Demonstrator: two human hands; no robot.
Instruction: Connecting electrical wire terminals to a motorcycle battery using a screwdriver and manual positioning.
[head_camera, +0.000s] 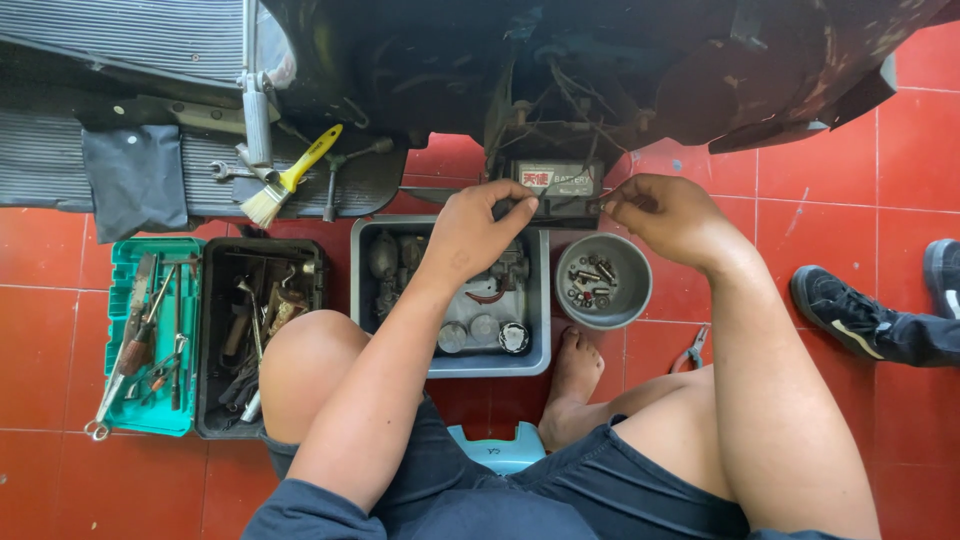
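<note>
Under the vehicle's dark body, both hands sit on the black battery: left hand fingers curled over its left end, right hand pinching at its right corner. Grey parts tray and grey bowl of bolts just below; toolbox at left.

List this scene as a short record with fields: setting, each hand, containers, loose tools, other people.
setting: red tiled floor, person seated low before a vehicle underside
left hand: fingers on the small black battery
right hand: at the battery's right end, whether gripping it cannot be told
grey tray: metal engine parts
grey bowl: bolts and small fittings
black toolbox and green tray: hand tools
loose tools: yellow-handled brush, pliers
other people: a black shoe at right
</note>
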